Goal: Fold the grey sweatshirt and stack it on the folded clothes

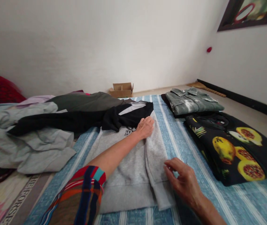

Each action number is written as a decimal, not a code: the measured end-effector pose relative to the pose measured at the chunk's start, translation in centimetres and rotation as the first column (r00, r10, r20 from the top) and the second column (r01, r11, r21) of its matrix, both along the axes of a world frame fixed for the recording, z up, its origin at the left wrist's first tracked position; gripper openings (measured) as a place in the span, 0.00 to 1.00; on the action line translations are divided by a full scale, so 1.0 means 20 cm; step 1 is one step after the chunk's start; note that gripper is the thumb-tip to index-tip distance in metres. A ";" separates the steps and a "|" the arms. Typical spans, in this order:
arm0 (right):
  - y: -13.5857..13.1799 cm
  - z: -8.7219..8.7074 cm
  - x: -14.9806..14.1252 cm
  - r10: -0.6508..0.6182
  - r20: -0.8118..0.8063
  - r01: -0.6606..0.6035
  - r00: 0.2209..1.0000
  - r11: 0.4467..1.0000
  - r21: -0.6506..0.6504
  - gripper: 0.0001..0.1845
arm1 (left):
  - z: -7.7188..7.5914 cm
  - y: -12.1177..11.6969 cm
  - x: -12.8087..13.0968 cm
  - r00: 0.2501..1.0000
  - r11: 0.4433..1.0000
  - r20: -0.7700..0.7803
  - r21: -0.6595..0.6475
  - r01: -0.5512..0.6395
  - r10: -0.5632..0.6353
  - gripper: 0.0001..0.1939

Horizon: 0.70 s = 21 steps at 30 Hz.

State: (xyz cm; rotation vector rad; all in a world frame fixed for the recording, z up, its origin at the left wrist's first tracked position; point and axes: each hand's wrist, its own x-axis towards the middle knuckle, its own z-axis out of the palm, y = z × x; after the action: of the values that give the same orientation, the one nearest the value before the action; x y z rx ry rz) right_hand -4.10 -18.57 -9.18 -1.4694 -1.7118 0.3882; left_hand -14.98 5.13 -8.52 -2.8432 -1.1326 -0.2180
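A grey sweatshirt (128, 168) with black shoulders and dark lettering lies spread in front of me. One sleeve is folded down along its right side, while the black other sleeve (65, 120) stretches out to the left. My left hand (145, 127) rests on the upper right part of the sweatshirt, by the top of the folded sleeve, its fingers laid on the cloth. Beside the folded sleeve's lower end is my right hand (186, 179), fingers bent, with a gap between thumb and forefinger. I see nothing held in it.
A blue striped sheet (177, 137) lies underneath. Folded on the right are a black fruit-print garment (232, 147) and a grey-green denim-like garment (192, 101). Loose clothes (37, 143) are heaped left. A cardboard box (121, 90) stands by the wall.
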 end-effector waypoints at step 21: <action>-0.12 -0.11 0.01 0.149 0.413 -0.202 0.898 0.976 0.088 0.20 | -0.05 -0.36 -0.16 0.982 0.992 0.170 -0.112 -0.058 0.077 0.09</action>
State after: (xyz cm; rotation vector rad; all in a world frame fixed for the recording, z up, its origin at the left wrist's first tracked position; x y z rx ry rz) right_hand -3.86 -21.02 -11.33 -1.3700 -2.1661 0.0615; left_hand -18.16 -2.12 -9.58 -2.9193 -1.3086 -0.4218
